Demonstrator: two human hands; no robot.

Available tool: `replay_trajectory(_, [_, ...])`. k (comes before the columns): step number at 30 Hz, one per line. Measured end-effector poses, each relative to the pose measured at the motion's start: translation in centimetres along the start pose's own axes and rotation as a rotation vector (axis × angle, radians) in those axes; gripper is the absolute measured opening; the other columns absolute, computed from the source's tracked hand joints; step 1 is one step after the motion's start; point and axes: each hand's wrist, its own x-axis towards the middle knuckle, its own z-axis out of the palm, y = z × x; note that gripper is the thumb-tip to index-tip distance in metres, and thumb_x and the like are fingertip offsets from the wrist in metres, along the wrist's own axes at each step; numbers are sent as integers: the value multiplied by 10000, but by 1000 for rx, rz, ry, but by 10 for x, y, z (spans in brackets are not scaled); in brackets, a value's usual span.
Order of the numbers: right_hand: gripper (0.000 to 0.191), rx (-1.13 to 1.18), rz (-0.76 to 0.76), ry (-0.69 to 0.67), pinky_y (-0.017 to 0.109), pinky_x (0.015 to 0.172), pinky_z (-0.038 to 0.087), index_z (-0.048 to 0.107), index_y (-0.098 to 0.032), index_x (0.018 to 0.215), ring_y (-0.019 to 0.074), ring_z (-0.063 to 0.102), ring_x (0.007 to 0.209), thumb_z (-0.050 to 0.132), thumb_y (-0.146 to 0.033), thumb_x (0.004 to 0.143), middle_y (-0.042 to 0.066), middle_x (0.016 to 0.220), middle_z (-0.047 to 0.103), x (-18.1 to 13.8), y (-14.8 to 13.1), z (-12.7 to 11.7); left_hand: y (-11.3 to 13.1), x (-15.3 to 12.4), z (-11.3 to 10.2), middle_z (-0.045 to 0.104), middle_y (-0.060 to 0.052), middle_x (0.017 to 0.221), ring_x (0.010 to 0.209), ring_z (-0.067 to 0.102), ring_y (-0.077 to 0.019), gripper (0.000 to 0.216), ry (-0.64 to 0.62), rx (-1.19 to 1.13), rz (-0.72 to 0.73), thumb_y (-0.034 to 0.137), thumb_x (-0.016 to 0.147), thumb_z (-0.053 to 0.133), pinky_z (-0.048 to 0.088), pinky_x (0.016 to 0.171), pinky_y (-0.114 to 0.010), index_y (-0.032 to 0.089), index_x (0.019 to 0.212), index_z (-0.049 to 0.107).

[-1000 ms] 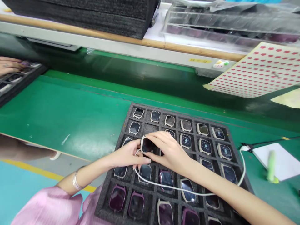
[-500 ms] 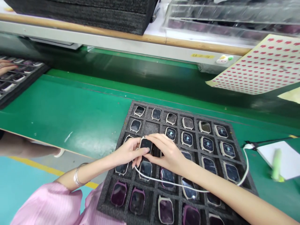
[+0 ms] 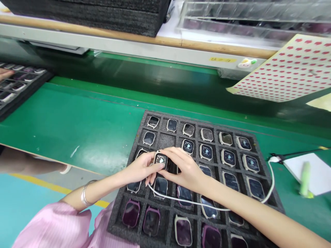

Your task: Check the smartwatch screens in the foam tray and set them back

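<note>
Between my two hands is a smartwatch (image 3: 160, 159) without a strap, its screen lit with a white pattern. My left hand (image 3: 143, 167) grips it from the left, thumb along its lower edge. From the right, the fingers of my right hand (image 3: 182, 167) close on its top and lower right side. A white cable (image 3: 190, 201) runs from under my left fingers across the tray to the right; whatever its near end meets is hidden. Below lies a dark grey foam tray (image 3: 119, 220) with strapless watches in its compartments, several with lit screens, others dark.
A white cable plug (image 3: 274, 159) meets a black cord at the right, beside a white pad (image 3: 317, 174) with a green marker (image 3: 305, 179). Another person's hand (image 3: 5, 73) rests over a second tray (image 3: 28, 93) at far left. A dotted sticker sheet (image 3: 289, 70) hangs from the shelf.
The screen of the held smartwatch was dark and now shows a lit white pattern. Both my hands keep their grip in the same place. The other person's hand has shifted slightly left.
</note>
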Motion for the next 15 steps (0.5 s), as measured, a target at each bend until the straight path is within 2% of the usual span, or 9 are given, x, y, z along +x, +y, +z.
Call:
replay_trajectory(8, [387,4,6,-18,424,799,519,539,-141,1168,263,605,942,647,-321,843,124,1046,639,0,0,-2,0,-2,0,519,58,428,287,420,-72,339,6,18,-2,465,858,561,328,309,-132,144,918,469])
replay_trajectory(15, [376,-21,11,-28,429,802,519,542,-139,1167,269,603,938,644,-305,846,127,1047,637,-1,-1,-2,-2,0,0,515,65,427,287,416,-70,348,-2,31,5,464,866,550,333,306,-130,139,955,464])
